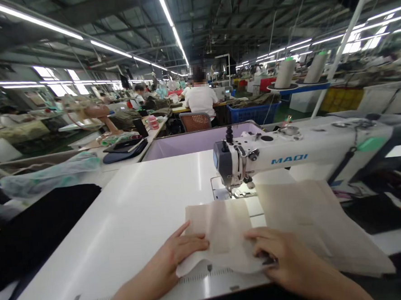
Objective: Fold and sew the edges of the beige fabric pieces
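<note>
A beige piece of fabric [222, 225] lies on the white sewing table [139, 208], its far edge just in front of the sewing machine's needle area. On its left side rests my left hand [179, 251], fingers spread and lying flat. My right hand [278, 254] is at the fabric's right edge, its fingers curled around a small dark metal tool [270, 259] partly hidden by them. The white sewing machine [289, 149] stands beyond, with its needle end above the plate. A larger beige cloth [314, 224] spreads to the right and hangs over the front.
Black fabric [48, 222] lies at the left. Behind the table is a lilac-lined bin [183, 144]. A dark pouch [126, 150] sits on the side table. Thread cones [286, 73] stand at back right; a seated person [200, 95] is farther back.
</note>
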Tool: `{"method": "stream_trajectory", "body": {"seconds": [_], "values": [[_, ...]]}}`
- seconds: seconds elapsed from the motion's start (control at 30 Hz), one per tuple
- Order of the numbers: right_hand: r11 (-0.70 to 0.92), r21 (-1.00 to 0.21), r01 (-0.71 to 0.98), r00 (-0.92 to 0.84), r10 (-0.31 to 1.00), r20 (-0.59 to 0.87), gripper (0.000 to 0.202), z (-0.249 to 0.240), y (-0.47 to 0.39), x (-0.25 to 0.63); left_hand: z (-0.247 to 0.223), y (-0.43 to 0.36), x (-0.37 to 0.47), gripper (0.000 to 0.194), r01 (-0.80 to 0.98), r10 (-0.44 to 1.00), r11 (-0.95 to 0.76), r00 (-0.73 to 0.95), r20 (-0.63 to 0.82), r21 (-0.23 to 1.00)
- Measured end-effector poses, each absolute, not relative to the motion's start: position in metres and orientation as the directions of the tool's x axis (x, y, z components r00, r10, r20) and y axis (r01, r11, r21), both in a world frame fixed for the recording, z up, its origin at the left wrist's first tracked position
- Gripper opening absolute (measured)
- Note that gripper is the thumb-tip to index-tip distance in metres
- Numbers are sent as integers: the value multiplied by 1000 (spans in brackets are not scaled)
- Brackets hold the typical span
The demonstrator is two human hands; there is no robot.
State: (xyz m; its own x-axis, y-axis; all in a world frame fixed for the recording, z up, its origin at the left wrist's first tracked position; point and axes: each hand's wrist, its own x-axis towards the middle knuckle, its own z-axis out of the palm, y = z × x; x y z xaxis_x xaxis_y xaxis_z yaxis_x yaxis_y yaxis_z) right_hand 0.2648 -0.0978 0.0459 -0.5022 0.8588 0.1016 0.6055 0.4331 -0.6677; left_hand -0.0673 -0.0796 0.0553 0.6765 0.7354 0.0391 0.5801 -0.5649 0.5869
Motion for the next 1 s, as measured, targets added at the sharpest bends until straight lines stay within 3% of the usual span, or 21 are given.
{"method": "stream_trajectory", "body": {"seconds": [0.1,0.2,0.3,0.37,0.4,0.57,0.73,0.9,1.0], "values": [[269,-797,540,-363,929,67,11,41,-75,256,54,-72,-59,31,606,835,-448,547,65,657],[33,-912,410,-19,999,27,21,30,-57,246,49,-58,-44,34,645,944,-277,321,77,712],[-44,-955,292,207,978,18,58,15,-59,232,46,-47,-37,34,685,973,-166,229,6,710],[9,-974,227,217,974,60,77,6,-68,225,46,-44,-36,30,693,973,-153,231,-16,704],[49,-977,209,199,976,91,77,2,-72,223,47,-44,-36,29,697,972,-155,232,-16,701],[66,-884,463,-37,998,55,26,-3,-71,233,49,-53,-31,29,743,986,-113,167,-19,660],[100,-793,601,-156,988,6,24,-2,-61,245,39,-67,-29,18,746,1000,12,-23,9,666],[149,-769,621,-160,985,61,25,-5,-67,245,23,-81,-32,49,701,980,125,-197,22,702],[194,-767,612,-135,981,140,25,-6,-68,244,19,-87,-28,56,728,975,126,-216,51,673]]}}
